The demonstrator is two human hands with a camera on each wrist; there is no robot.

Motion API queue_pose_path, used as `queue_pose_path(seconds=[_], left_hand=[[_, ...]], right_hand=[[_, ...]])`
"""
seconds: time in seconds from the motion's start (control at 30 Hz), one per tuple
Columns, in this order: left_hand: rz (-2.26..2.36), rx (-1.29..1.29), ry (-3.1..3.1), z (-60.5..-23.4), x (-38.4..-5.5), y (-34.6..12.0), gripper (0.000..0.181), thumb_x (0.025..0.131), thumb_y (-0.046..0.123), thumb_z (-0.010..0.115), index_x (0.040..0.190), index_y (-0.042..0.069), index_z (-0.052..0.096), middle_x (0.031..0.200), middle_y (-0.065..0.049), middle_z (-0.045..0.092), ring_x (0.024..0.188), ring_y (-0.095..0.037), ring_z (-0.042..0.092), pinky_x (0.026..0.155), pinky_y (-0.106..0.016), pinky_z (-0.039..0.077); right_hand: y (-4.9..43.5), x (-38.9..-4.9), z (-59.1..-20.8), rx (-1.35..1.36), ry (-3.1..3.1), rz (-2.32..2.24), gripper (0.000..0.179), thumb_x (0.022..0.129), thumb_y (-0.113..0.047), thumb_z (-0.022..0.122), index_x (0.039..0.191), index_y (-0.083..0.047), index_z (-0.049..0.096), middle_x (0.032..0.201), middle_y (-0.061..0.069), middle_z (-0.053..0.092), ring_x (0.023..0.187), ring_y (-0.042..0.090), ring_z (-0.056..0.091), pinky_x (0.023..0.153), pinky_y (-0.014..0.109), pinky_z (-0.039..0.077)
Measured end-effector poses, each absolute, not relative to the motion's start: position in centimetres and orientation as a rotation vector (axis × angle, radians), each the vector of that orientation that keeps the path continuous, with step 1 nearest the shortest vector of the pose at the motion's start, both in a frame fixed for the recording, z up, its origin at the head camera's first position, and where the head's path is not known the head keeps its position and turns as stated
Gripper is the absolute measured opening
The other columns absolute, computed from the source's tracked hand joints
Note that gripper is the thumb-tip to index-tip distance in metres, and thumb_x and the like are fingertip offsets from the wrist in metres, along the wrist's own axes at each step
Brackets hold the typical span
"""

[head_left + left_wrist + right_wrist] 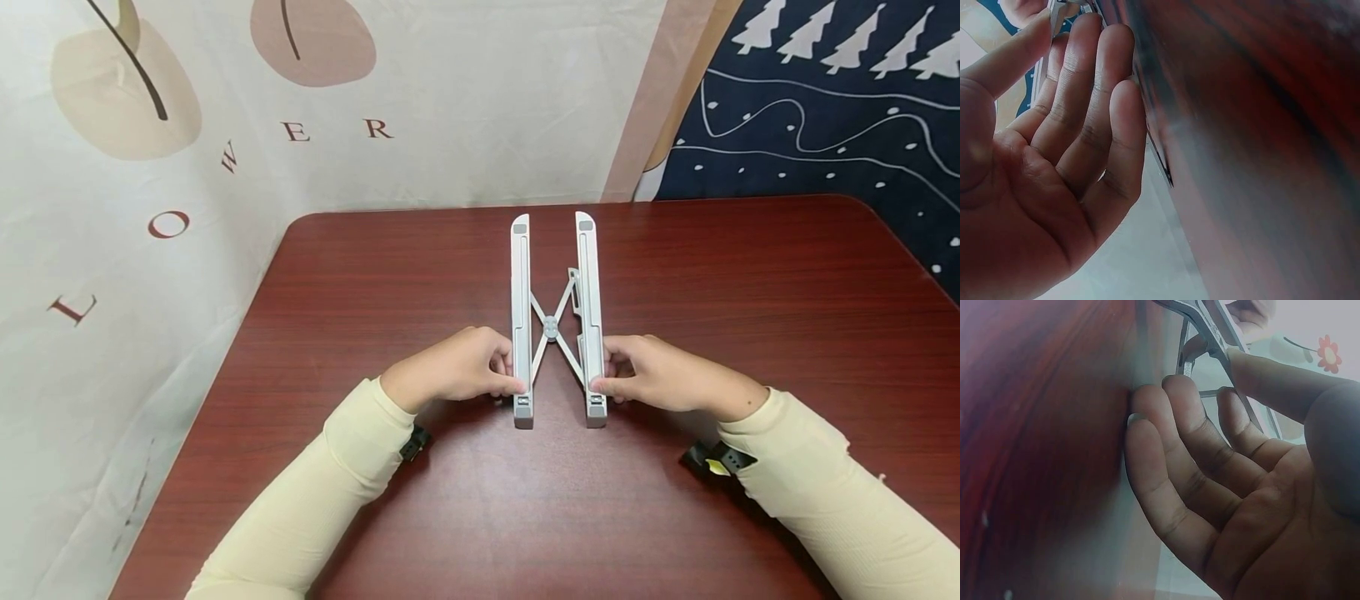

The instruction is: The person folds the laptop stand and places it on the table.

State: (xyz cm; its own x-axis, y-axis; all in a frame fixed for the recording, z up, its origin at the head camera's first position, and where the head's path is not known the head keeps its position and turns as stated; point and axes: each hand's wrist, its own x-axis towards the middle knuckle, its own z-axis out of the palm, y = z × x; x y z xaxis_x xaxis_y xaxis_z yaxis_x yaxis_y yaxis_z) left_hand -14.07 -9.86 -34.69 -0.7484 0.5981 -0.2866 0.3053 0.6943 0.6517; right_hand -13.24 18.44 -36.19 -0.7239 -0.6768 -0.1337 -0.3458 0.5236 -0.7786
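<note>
A silver folding laptop stand stands on the table, its two long rails side by side and joined by a crossed brace. My left hand pinches the left rail near its front end, thumb on top and fingers at the outer side. On the opposite side, my right hand grips the right rail the same way. In the right wrist view, the thumb and index finger meet the metal frame, while the other fingers curl near the tabletop. The left wrist view shows only a small piece of the stand beyond the fingertips.
The dark red wooden table has rounded back corners. Behind it hangs a pale printed cloth, with a navy tree-patterned cloth at the right. Small black devices are strapped at both wrists.
</note>
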Motion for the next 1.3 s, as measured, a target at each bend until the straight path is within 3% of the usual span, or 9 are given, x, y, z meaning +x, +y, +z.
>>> queue_pose_path(seconds=[1.3], left_hand=[[0.787,0.733,2.438,-34.89,-13.90,-9.46,0.021,0.086,0.028,0.079,0.075,0.015,0.068,0.064,0.004,0.071,0.056,-0.003,0.059,0.062,-0.021,0.046]], right_hand=[[17.96,-12.93,-36.49,-0.840,2.318,-1.090,0.014,0.093,-0.013,0.070,0.095,-0.005,0.058,0.072,0.002,0.066,0.063,0.011,0.062,0.059,0.025,0.052]])
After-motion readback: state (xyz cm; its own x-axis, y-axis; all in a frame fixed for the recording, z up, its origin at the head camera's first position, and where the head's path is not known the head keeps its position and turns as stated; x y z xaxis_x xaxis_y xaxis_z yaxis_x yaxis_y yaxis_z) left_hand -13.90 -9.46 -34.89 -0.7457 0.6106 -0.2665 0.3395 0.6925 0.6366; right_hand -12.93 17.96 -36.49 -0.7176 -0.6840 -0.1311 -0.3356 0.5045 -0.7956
